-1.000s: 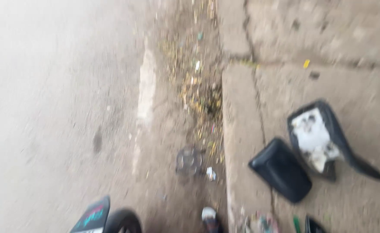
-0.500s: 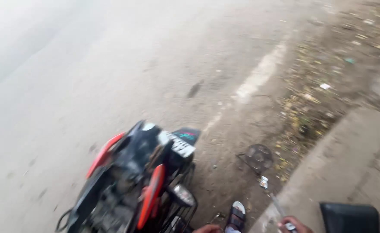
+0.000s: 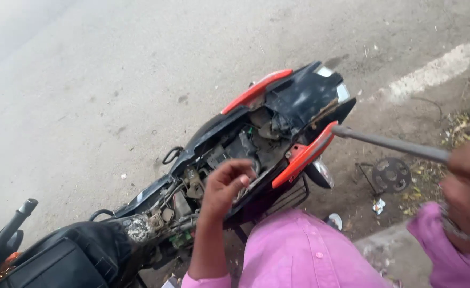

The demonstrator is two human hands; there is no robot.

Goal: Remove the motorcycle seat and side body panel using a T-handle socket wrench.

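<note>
- Our left hand [image 3: 225, 184] hovers over the open middle of the motorcycle [image 3: 229, 160], fingers loosely curled and holding nothing that we can see; whether the fingertips touch the frame below them we cannot tell.
- Our right hand [image 3: 469, 186] sits at the right edge of the view, blurred and partly cut off, clenched round the near end of a long grey metal rod [image 3: 392, 144].
- That rod runs up and to the left from our grip, and its far tip lies just beside the red rear side panel [image 3: 304, 156] of the motorcycle; contact there is too fine for us to judge, and we cannot make out what kind of tool it is.
- With the seat off, the motorcycle shows wiring and grimy parts [image 3: 213, 165] between its two red panels, yet the single pieces are too small and dirty for us to name.
- Its front is cut off at the lower left, where only the black tank [image 3: 80, 256] and one handlebar grip [image 3: 16, 216] show.
- Pink cloth [image 3: 299, 256] over our sleeves and knee hides the ground beneath the near side of the machine.
- On the dirt behind the rod lies a dark round toothed disc [image 3: 390, 174], next to a thin bent wire piece, and near it a small scrap of litter [image 3: 379, 205].
- A white painted line [image 3: 437, 72] crosses the grey road [image 3: 112, 64] at the upper right.
</note>
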